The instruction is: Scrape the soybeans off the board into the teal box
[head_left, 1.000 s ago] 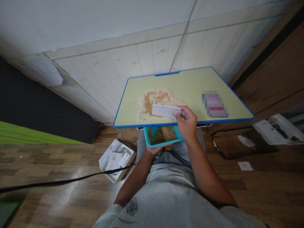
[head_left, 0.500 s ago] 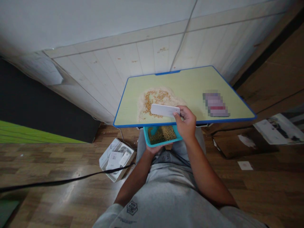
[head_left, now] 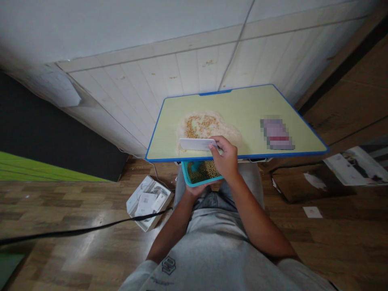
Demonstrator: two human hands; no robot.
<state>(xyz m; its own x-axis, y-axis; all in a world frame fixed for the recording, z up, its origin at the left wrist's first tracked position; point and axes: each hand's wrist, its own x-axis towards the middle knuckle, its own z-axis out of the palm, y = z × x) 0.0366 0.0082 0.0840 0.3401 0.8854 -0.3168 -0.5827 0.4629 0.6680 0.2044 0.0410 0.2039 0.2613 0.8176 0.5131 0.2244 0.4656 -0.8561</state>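
Between thumb and fingers my right hand [head_left: 226, 155] grips a flat white plastic piece [head_left: 195, 144], its long edge low over the tabletop near the front rim. Just behind it, yellow beans [head_left: 191, 127] lie scattered among pale rice-like grains [head_left: 228, 130] on the green folding table [head_left: 251, 105]. Below the table's front edge, my left hand [head_left: 197, 190] supports a teal plastic tub [head_left: 188, 182] from underneath; most of its fingers are hidden. Beans [head_left: 209, 169] partly fill the tub, and my right hand covers its right end.
A blurred-out flat item [head_left: 277, 135] lies on the table's right side. On the floor at left stands an open white box [head_left: 148, 204] with papers and cables, near a black strap [head_left: 91, 230]. A cardboard box [head_left: 300, 184] sits at right. A panelled wall [head_left: 145, 81] rises behind the table.
My right hand has moved the white piece left and slightly toward me, nearer the table's front edge. Fewer beans show in front. The tub has shifted slightly left.
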